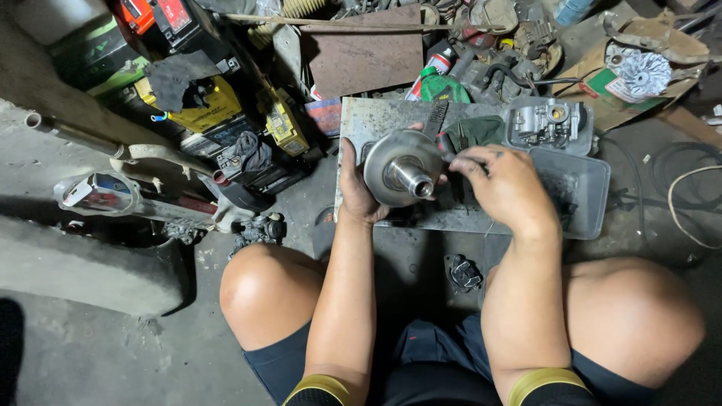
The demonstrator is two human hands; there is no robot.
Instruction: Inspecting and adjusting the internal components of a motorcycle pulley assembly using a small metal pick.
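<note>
My left hand (355, 188) grips a round grey metal pulley-like disc (398, 167) with a short shaft sticking out of its centre, holding it up on edge over a flat metal sheet (361, 120). My right hand (505, 186) rests at the disc's right side, fingers curled against a dark tool or brush handle (437, 119) that rises behind the disc. What the right fingertips pinch is hidden. A green cloth (481, 129) lies behind the hands.
A grey plastic tray (583, 188) sits to the right, with a carburettor (547, 120) on its far rim. Yellow batteries (203, 113), a spray can (430, 69), cardboard and engine parts crowd the back. A small black part (463, 274) lies on the floor between my knees.
</note>
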